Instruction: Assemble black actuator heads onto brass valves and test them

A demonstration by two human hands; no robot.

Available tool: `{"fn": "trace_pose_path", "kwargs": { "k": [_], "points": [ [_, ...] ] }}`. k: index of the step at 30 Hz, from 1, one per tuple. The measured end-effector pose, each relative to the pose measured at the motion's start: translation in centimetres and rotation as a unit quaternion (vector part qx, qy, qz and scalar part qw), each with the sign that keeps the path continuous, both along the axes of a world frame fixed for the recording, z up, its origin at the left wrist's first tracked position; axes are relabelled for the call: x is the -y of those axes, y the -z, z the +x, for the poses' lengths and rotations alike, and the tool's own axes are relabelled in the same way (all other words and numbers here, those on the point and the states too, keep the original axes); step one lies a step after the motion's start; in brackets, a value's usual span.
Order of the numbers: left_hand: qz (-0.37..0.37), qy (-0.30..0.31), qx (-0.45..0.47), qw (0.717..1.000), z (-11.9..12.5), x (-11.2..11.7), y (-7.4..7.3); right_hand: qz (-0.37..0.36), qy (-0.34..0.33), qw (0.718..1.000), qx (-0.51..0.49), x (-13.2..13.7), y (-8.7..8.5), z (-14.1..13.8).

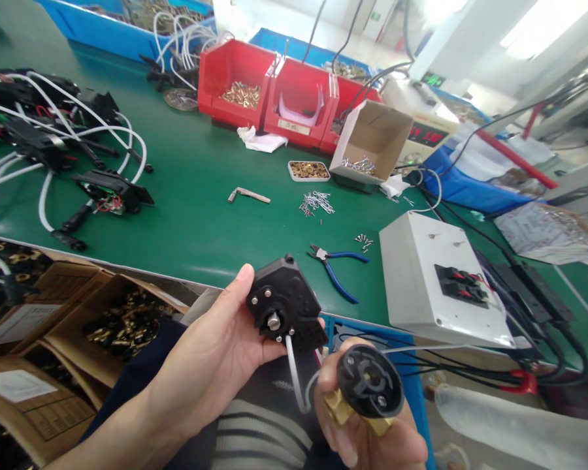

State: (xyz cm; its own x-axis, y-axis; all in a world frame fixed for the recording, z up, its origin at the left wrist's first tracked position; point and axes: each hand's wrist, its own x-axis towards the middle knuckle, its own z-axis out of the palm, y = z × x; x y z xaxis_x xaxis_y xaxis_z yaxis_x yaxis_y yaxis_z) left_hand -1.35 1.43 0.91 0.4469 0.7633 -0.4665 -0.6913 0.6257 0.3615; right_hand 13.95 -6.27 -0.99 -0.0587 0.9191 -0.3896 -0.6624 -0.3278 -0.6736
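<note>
My left hand (220, 356) is closed around a black plastic actuator housing (294, 294). Its facing side has a metal shaft stub and several screws, and a white cable (294, 375) hangs from it. Lower and to the right, my right hand (399, 440) grips a brass valve body (340, 406) with a round black mounting cap (371, 380) turned up toward me. The housing and the valve are apart. Just beyond them on the green bench (191, 241) lie blue-handled cutting pliers (338, 267), with their handles spread.
Black units with white cables (108, 189) crowd the bench's left. Red bins (235, 75), a small tray of brass pieces (308, 171), a cardboard box (372, 137), loose clips (318, 202) and a bent tool (249, 194) lie farther back. A white switch box (411, 274) stands right.
</note>
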Motion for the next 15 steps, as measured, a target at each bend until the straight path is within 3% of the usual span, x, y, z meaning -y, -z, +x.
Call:
{"fn": "trace_pose_path", "kwargs": {
  "k": [9,13,15],
  "points": [
    [0.059,-0.031,-0.036,0.997,0.2,0.3,-0.1,0.012,-0.03,0.999,0.031,0.2,0.2,0.3],
    [0.134,-0.075,-0.154,0.976,0.2,0.9,0.7,0.005,-0.056,0.998,0.031,0.1,0.0,-0.1],
    [0.202,-0.099,-0.265,0.938,0.0,1.4,1.1,0.013,-0.07,0.997,0.035,0.0,0.2,-0.4]
  ]
}}
